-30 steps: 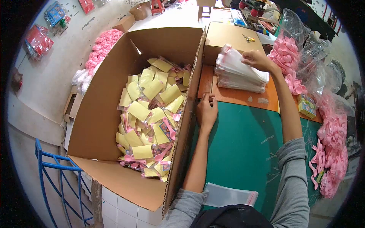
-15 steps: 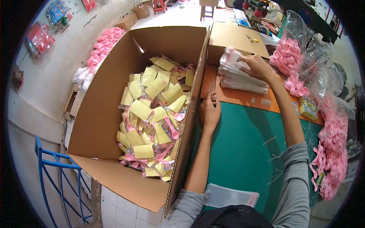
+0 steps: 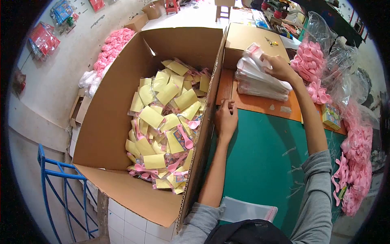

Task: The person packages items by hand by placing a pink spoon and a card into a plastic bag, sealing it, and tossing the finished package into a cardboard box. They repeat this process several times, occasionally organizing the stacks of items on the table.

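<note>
My right hand (image 3: 280,67) is closed on the upper clear plastic bags (image 3: 251,61) of a stack, bending their far ends upward. Beneath them, the rest of the bag stack (image 3: 262,90) lies on the orange-brown tabletop. Next to the big carton's wall, my left hand (image 3: 226,120) rests at the edge of the green mat (image 3: 264,150); its fingers are curled and nothing shows in them. Inside the open cardboard box (image 3: 109,118) are many small packets (image 3: 154,118) with yellow cards and pink spoons. Close to my body lies a flat clear bag pile (image 3: 248,209).
Pink spoons in clear bags (image 3: 308,61) stand along the right side, with loose pink spoons (image 3: 340,175) below. A small yellow box (image 3: 331,116) sits near them. Beyond the stack is a closed carton (image 3: 256,38). A blue metal frame (image 3: 61,175) stands at left.
My right hand has moved slightly right and down, and the upper bags' ends now stand more bent up. My left hand has stayed almost still.
</note>
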Demonstrator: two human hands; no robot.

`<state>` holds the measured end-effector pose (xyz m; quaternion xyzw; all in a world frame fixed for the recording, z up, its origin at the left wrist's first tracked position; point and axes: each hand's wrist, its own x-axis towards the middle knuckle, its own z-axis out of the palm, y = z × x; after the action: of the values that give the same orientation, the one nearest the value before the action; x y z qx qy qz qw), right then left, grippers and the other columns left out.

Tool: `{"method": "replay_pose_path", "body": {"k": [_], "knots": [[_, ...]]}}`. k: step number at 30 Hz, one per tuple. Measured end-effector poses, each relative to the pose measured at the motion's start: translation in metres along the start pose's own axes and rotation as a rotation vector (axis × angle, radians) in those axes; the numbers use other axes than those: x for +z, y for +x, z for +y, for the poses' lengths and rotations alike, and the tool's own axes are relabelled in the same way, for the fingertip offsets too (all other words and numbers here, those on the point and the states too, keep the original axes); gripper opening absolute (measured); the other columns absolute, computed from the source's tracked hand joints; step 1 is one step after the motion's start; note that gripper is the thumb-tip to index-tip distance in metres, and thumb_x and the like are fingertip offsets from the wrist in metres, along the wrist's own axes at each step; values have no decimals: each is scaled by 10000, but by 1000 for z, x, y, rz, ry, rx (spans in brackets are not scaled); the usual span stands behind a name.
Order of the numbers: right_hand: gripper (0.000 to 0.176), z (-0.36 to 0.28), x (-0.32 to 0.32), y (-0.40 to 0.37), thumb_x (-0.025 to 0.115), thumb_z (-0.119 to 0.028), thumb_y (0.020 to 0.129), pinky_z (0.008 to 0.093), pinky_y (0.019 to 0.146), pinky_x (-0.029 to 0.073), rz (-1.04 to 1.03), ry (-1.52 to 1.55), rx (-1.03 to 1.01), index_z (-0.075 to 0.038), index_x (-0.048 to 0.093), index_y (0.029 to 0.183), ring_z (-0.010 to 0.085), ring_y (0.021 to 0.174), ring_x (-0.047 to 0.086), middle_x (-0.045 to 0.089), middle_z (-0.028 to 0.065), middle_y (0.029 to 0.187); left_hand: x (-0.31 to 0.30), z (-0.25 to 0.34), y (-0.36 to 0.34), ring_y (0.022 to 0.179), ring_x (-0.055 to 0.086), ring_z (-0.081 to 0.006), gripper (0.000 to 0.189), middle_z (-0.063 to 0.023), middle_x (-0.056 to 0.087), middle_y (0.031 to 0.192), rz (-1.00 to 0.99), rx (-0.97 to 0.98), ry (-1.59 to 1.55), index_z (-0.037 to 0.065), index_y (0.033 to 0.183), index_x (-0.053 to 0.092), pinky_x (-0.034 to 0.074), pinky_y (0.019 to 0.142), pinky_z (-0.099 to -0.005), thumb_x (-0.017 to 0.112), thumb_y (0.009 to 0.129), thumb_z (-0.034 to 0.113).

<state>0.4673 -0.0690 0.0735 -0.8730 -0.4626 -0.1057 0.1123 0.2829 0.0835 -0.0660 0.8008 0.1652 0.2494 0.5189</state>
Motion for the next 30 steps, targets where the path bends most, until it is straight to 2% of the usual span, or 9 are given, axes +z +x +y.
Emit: {"method": "replay_pose_path", "body": {"k": [5,8,11,13,17,23,26,27,30], "knots": [[333,9,-4,-5,665,-284,778,362,551,353,36,178,44,-53,572,998,214,556,457,448,121,607,0,1,0,741,661,-245,169,-118,660,840,-2,-6,8,56,983,590,501,636,-363,563,842,144],[318,9,-4,-5,672,-253,782,351,545,341,38,206,79,-76,576,1027,186,555,412,409,100,602,0,2,0,743,662,-246,177,-117,664,843,5,-5,28,59,996,587,502,635,-365,556,844,144],[246,-9,-13,-5,640,-163,804,385,595,396,-38,151,235,-80,576,1026,250,613,519,511,151,651,-1,2,0,745,662,-251,204,-117,666,850,5,0,46,66,1031,575,503,635,-373,548,845,145],[219,-10,-3,-5,609,-102,808,411,664,432,90,182,97,-78,579,1024,310,709,573,575,189,747,0,2,-1,746,660,-258,225,-118,668,854,10,3,40,71,1057,565,503,638,-380,543,845,147],[219,-6,1,-1,562,-29,806,446,785,458,-44,27,12,-75,585,1020,386,869,598,628,220,930,0,-1,1,753,657,-270,241,-119,668,861,4,-3,70,78,1076,555,503,644,-387,540,846,149],[211,-1,0,-5,585,-27,799,429,717,461,96,174,-77,-104,591,995,363,782,615,635,200,846,1,0,0,752,659,-264,230,-133,663,851,14,-3,0,64,1056,568,503,649,-374,562,840,144],[209,-11,-15,-8,562,6,810,384,717,452,37,159,119,-67,566,1006,326,781,616,630,178,885,-3,6,-1,741,662,-249,227,-155,659,846,3,-36,-15,42,1043,586,502,663,-348,574,842,146],[235,3,-7,-10,553,21,817,370,705,444,140,165,6,-72,542,1033,311,756,611,618,180,850,-2,4,-1,735,661,-250,227,-157,657,838,2,-27,-19,43,1044,587,501,658,-346,574,843,146],[264,-4,-26,-19,541,21,828,370,714,444,231,194,114,-78,521,1073,307,776,614,614,173,854,3,-6,1,746,663,-256,225,-148,660,844,0,-9,-17,50,1044,575,508,653,-360,569,840,145]]}}
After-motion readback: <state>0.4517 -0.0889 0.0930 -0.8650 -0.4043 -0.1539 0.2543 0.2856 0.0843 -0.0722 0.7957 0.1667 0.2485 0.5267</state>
